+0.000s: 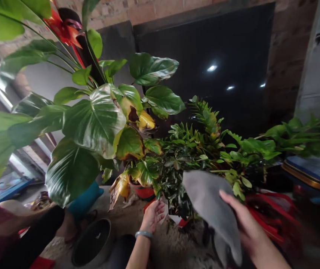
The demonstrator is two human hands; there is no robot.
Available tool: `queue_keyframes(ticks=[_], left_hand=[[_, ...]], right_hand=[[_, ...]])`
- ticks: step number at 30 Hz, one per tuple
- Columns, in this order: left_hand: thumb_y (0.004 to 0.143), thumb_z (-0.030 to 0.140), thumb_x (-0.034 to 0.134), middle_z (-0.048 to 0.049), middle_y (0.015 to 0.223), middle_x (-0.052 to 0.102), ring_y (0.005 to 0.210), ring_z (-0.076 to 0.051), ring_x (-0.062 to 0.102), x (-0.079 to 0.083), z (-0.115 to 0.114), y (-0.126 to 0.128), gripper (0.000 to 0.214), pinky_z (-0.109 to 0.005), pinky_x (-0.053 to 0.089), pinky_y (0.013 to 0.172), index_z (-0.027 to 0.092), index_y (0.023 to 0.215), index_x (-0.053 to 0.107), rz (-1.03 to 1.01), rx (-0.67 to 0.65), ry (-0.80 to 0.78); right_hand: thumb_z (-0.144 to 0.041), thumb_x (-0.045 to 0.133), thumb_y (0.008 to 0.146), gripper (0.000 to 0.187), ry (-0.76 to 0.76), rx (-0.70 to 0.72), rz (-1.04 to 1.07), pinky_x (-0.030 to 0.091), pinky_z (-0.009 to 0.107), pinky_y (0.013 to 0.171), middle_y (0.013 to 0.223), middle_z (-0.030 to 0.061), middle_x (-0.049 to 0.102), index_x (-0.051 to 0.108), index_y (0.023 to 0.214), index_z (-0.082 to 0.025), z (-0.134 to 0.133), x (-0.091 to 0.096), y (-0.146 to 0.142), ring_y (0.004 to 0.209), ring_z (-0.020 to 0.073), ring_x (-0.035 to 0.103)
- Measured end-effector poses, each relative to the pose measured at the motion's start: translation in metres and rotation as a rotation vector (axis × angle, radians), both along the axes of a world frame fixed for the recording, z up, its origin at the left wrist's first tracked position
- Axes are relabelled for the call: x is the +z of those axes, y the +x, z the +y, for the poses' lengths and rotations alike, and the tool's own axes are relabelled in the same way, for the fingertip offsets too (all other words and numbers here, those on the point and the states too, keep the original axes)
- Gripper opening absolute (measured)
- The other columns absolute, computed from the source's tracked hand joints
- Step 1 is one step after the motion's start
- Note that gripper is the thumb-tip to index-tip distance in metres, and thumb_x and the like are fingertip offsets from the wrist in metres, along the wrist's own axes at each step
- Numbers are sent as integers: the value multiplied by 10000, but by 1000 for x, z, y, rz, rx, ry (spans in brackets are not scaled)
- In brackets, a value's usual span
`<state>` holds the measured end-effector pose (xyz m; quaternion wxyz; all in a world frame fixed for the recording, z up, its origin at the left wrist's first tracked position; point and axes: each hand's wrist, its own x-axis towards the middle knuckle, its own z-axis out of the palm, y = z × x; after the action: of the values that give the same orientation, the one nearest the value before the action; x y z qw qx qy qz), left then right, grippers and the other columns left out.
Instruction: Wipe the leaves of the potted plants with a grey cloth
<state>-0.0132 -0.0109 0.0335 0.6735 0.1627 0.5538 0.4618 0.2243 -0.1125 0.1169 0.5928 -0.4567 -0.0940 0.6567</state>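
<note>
One right hand (245, 221) holds one grey cloth (212, 200).

dark glossy panel (188, 59) against brick wall (168, 8) | round basin (88, 244) on floor (168, 246) | blurred red item (277, 215), lower right

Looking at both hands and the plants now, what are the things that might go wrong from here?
The gray cloth in the right hand hangs loosely close to the dark-leaved plant, so it might snag on a leaf. The left hand is close to the same plant; a hard pull there might tear leaves. The drooping yellow-brown leaf looks withered, so a bump may break it.
</note>
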Motion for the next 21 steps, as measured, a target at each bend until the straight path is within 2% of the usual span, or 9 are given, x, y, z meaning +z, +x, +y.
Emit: queue_keyframes(ticks=[2, 4, 7, 10, 12, 15, 18, 20, 21], left_hand=[[922, 208, 499, -70, 690, 698, 489, -100, 568, 3, 2, 3, 208, -213, 446, 513, 96, 970, 668, -4, 4, 6], [915, 210, 512, -72, 697, 697, 482, -101, 568, 3, 5, 6, 216, -213, 444, 503, 90, 1009, 665, -11, -4, 8], [885, 222, 569, -79, 724, 701, 493, -105, 584, -1, 7, 7, 209, -214, 449, 504, 96, 1018, 670, -21, -29, 22], [868, 241, 603, -85, 746, 708, 500, -104, 591, -6, 8, 3, 201, -219, 462, 523, 105, 995, 679, -19, -55, 31], [883, 238, 582, -88, 746, 706, 494, -101, 584, -9, 8, 1, 195, -220, 461, 525, 100, 982, 678, -10, -54, 19], [895, 236, 569, -83, 725, 691, 492, -101, 572, -11, 8, 1, 206, -218, 449, 520, 84, 987, 675, -2, -34, 8], [867, 256, 618, -76, 734, 688, 508, -105, 576, -11, 8, 5, 235, -221, 446, 532, 84, 1012, 685, -1, -43, 10], [863, 256, 618, -76, 745, 693, 518, -107, 582, -10, 7, 7, 246, -224, 450, 543, 84, 1023, 690, 3, -47, 4], [866, 252, 610, -76, 745, 694, 519, -107, 583, -9, 6, 8, 245, -225, 453, 548, 83, 1024, 690, 5, -44, 3]], right_hand=[[-313, 760, 694, 343, 88, -72, 14, 625, 401, 745, 792, 90, 789, 718, 993, -151, 29, 35, 4, 800, 311, 758], [-253, 743, 689, 305, 128, -84, 41, 628, 390, 722, 771, 82, 785, 698, 973, -151, 54, 46, -1, 797, 303, 758], [-291, 749, 670, 262, 71, 28, 42, 624, 406, 720, 756, 112, 779, 696, 885, -152, 58, 12, -19, 836, 327, 755], [-367, 787, 616, 329, -39, 142, 7, 615, 410, 743, 786, 132, 782, 725, 864, -161, 23, -34, -34, 895, 359, 745], [-371, 808, 596, 347, -80, 108, 0, 615, 386, 745, 765, 114, 783, 729, 861, -162, -1, -39, -35, 864, 344, 752], [-338, 823, 603, 376, -91, 44, 43, 621, 363, 711, 743, 96, 782, 727, 908, -140, -9, 0, -28, 763, 311, 760], [-251, 772, 654, 372, 56, -59, 97, 623, 365, 694, 739, 69, 785, 709, 1006, -149, 20, 53, -22, 733, 292, 760], [-186, 719, 677, 340, 130, -133, 106, 622, 367, 715, 727, 57, 784, 696, 1013, -144, 42, 65, -27, 748, 284, 761], [-167, 699, 685, 312, 121, -149, 110, 620, 370, 731, 717, 58, 782, 692, 996, -138, 49, 62, -32, 765, 283, 761]])
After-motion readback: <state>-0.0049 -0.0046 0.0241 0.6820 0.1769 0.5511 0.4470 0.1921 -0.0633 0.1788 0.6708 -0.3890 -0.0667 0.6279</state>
